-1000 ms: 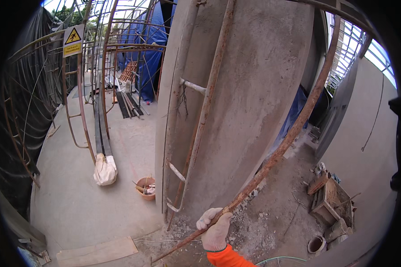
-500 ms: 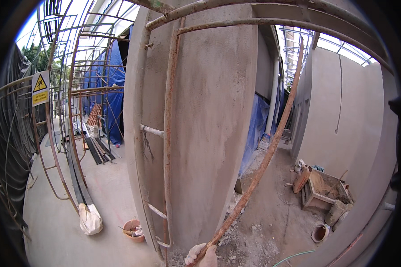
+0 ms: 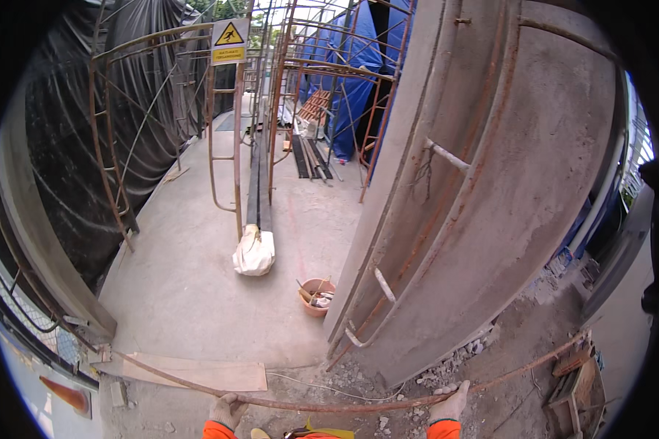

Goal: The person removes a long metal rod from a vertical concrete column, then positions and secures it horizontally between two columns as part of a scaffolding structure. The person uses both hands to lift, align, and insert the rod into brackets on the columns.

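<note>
A long rusty metal pipe (image 3: 329, 407) lies across the lower part of the view, held level in front of my body. My left hand (image 3: 227, 410) is closed round it left of the middle. To the right, my right hand (image 3: 451, 402) also grips the pipe, with the thumb up along it. Both forearms wear orange sleeves. The pipe's right end (image 3: 584, 336) reaches towards a wooden mixing box (image 3: 575, 395), and its left end runs out near a grey post.
A plastered pillar (image 3: 512, 190) with a rusty scaffold frame (image 3: 458, 164) rises on the right. Beyond stand more scaffold frames, one bearing a yellow warning sign (image 3: 230, 42). On the floor are a tool basin (image 3: 316, 296), a white sack (image 3: 255, 252), a board (image 3: 198, 372) and rubble.
The pipe has swung from steep and upright to level across my front. Only one hand showed on it before; now both do. My view has turned left and down.
</note>
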A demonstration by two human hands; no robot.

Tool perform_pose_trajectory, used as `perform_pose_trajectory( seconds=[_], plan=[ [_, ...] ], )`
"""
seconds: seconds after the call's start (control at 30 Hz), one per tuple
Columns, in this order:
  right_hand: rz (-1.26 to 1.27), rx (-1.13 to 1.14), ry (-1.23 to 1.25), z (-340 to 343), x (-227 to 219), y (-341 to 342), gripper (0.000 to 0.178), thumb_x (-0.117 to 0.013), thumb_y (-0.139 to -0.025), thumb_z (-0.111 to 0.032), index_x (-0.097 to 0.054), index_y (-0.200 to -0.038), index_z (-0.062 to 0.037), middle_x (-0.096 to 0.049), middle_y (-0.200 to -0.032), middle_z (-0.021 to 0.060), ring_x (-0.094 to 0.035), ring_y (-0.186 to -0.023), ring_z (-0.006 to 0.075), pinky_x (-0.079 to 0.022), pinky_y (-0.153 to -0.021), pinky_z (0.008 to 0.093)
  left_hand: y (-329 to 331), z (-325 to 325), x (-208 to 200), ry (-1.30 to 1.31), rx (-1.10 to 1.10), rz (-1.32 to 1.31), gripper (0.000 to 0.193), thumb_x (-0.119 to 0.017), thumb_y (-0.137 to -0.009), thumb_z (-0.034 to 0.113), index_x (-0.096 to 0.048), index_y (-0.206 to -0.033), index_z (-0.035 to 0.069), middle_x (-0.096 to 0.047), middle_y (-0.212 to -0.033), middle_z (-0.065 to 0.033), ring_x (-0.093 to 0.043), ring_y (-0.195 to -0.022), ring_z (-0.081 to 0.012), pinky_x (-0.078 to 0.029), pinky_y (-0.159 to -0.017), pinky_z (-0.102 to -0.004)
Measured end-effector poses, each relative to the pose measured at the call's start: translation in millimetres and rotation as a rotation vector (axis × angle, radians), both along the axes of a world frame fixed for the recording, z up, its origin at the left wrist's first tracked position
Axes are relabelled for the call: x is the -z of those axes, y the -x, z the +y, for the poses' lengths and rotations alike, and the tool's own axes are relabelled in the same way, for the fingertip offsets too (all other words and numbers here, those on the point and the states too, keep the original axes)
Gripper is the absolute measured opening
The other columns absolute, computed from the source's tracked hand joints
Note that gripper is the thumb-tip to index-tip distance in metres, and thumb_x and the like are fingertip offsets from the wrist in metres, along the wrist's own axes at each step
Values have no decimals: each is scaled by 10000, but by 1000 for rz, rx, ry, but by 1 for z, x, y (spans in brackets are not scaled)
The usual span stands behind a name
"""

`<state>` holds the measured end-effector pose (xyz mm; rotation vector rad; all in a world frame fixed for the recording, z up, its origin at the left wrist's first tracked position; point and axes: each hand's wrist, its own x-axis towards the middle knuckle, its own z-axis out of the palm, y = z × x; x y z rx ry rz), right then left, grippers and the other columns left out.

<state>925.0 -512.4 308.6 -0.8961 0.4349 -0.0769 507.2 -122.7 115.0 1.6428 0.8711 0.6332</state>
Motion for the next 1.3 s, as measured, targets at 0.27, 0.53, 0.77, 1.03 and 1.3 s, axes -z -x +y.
perform_pose_trajectory(
  seconds=[0.27,0.53,0.77,1.03,1.3],
  plan=[
    [306,-619,494,-41,216,6,322,-557,-1026,-378,-684,-1134,-103,-702,-965,74,-647,-824,241,-564,-771,415,-2,-9,-137,790,-591,-493,394,-709,-955,131,-488,-1275,71,-638,-1005,-75,-700,-864,-228,-615,-849,-450],
    [242,-1069,699,32,288,62,324,-538,-1008,-370,-691,-1082,-94,-694,-907,52,-636,-770,226,-560,-716,390,47,49,-202,547,-649,-538,403,-655,-1010,180,-457,-1336,50,-621,-1000,-87,-683,-876,-237,-607,-852,-453],
    [59,-1271,724,166,328,115,326,-526,-996,-368,-692,-1036,-91,-680,-855,36,-621,-719,215,-549,-664,372,97,112,-217,532,-583,-982,471,-499,-1123,326,-359,-1492,70,-638,-976,-121,-678,-940,-288,-590,-904,-544],
    [170,-1383,628,368,282,240,323,-522,-998,-383,-684,-985,-103,-648,-793,24,-590,-650,210,-518,-588,364,177,227,-240,442,-651,-998,429,-470,-1122,461,-456,-1333,87,-471,-773,-32,-519,-656,-201,-515,-689,-444],
    [484,-1382,291,464,275,298,329,-519,-1000,-398,-675,-934,-115,-616,-731,12,-558,-580,204,-486,-512,355,246,365,-317,284,-711,-1003,437,-519,-1099,502,-507,-1281,104,-428,-735,-2,-465,-604,-157,-474,-603,-386]
  ],
)
